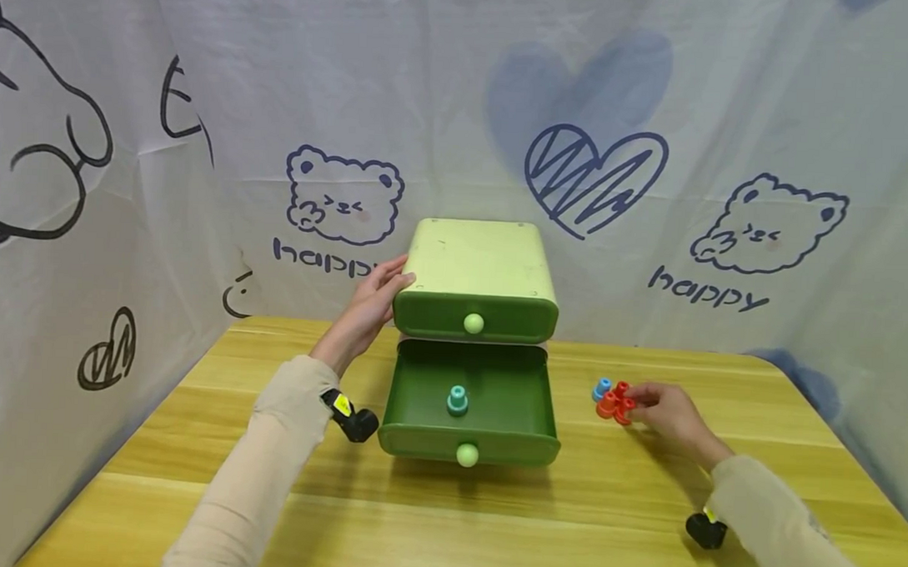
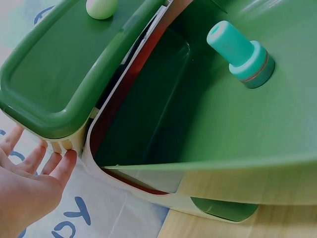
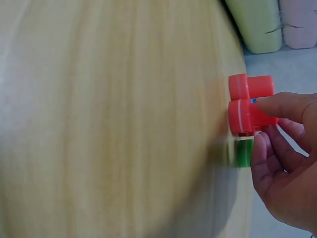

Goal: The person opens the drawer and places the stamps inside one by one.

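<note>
A small cabinet with a pale yellow-green top has its lower drawer pulled out. The upper drawer is closed. In the open drawer stands a turquoise toy stamp. My left hand rests against the cabinet's upper left side, its fingers extended. On the table to the right, my right hand pinches a red stamp between thumb and fingers. Beside it are other red stamps and a blue stamp. A green stamp shows by the fingertips, partly hidden.
A wooden table bears everything. Behind it hangs a white cloth printed with hearts and bears. Round pale green knobs stick out from the drawer fronts. Small black cameras are strapped to both wrists.
</note>
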The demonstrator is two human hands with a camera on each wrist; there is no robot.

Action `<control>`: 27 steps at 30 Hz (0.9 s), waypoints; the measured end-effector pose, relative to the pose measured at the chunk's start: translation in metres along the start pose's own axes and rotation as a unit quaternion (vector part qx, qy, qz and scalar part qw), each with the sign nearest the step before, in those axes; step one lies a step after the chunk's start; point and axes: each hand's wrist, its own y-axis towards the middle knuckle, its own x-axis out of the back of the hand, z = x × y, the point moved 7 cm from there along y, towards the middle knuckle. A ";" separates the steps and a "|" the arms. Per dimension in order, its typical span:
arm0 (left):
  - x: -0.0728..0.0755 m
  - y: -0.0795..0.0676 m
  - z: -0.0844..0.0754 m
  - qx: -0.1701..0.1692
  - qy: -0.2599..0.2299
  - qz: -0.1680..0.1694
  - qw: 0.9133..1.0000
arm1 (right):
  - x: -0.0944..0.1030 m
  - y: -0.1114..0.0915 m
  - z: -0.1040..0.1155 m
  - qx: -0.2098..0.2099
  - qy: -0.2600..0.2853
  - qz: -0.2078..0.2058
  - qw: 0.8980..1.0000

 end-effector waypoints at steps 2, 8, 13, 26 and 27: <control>0.000 -0.001 0.000 0.000 0.001 0.001 1.000 | -0.002 -0.001 -0.002 -0.002 0.002 0.002 1.000; -0.001 -0.002 0.000 0.000 0.003 0.001 1.000 | -0.005 -0.003 -0.006 -0.007 0.000 0.004 1.000; 0.000 -0.001 0.000 0.003 0.003 -0.002 1.000 | -0.005 -0.002 -0.008 -0.005 -0.002 0.007 1.000; 0.000 -0.002 -0.001 -0.002 0.004 0.001 1.000 | -0.003 -0.005 -0.010 -0.020 0.007 0.014 1.000; -0.001 -0.002 -0.001 -0.002 0.003 0.001 1.000 | -0.002 -0.006 -0.009 -0.020 0.003 0.015 1.000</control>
